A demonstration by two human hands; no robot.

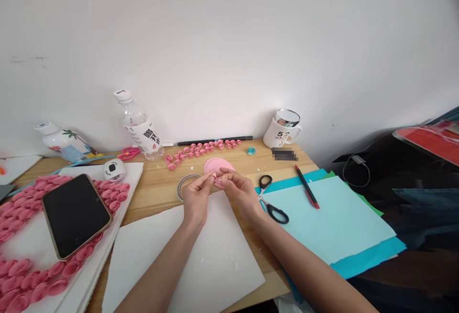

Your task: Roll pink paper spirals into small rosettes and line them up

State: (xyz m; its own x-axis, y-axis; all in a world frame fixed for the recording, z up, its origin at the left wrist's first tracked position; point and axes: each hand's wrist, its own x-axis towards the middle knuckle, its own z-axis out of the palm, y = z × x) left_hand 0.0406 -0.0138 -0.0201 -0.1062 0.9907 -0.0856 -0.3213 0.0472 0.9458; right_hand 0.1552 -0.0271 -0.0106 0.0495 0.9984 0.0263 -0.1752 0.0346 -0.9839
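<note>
My left hand (196, 195) and my right hand (239, 189) meet over the wooden desk (161, 188), fingers pinched together on a small pink paper piece (216, 177) held between them. Just behind the hands lies a stack of pink paper circles (216, 163). A roll of clear tape (186, 182) lies beside my left hand. A white sheet (201, 255) is spread under my forearms. Black-handled scissors (273, 201) lie just right of my right hand.
Several small pink paper roses (201, 149) line the back of the desk; more roses (21, 203) sit on a white board at left under a phone (75, 213). Two bottles (139, 125), a white mug (283, 130), a red pen (307, 186) and blue paper sheets (330, 217) surround the work spot.
</note>
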